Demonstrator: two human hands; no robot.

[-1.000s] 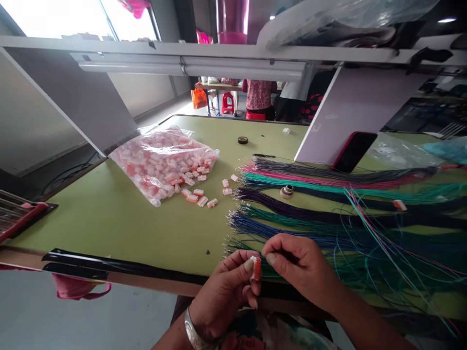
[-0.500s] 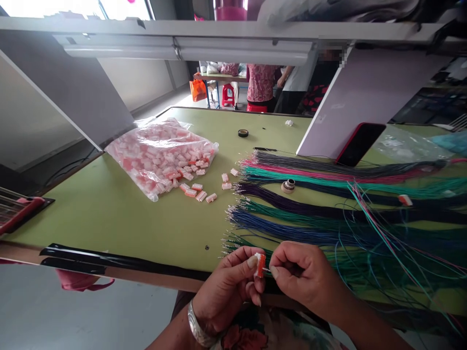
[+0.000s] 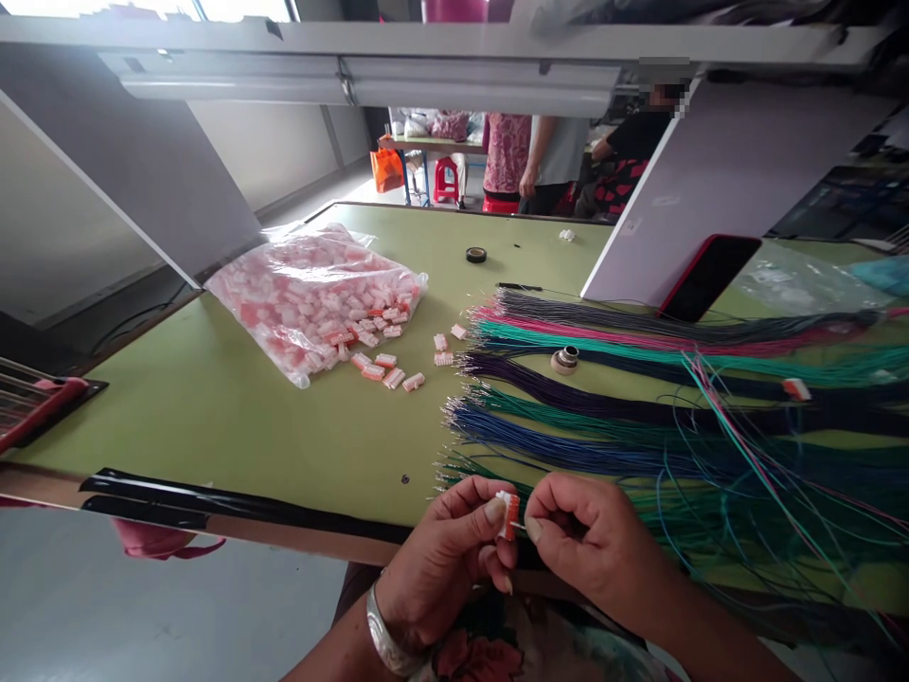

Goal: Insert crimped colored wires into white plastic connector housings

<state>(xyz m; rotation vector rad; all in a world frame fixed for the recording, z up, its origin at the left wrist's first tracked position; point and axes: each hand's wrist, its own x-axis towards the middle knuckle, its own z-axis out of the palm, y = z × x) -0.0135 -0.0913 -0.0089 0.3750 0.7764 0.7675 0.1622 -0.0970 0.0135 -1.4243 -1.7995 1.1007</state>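
A white-and-orange connector (image 3: 509, 516) is pinched between thumb and fingers of the left hand (image 3: 454, 535). A thin wire (image 3: 521, 527), its tip close to the connector, is pinched by the right hand (image 3: 597, 535). Well beyond and left of the left hand, a clear plastic bag (image 3: 302, 379) is packed with similar pieces; loose pieces (image 3: 373, 372) are scattered between bag and hand.

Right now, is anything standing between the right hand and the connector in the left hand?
Nothing visible. In the gap between the right hand and the orange side of the connector is only the thin tip that this hand pinches.
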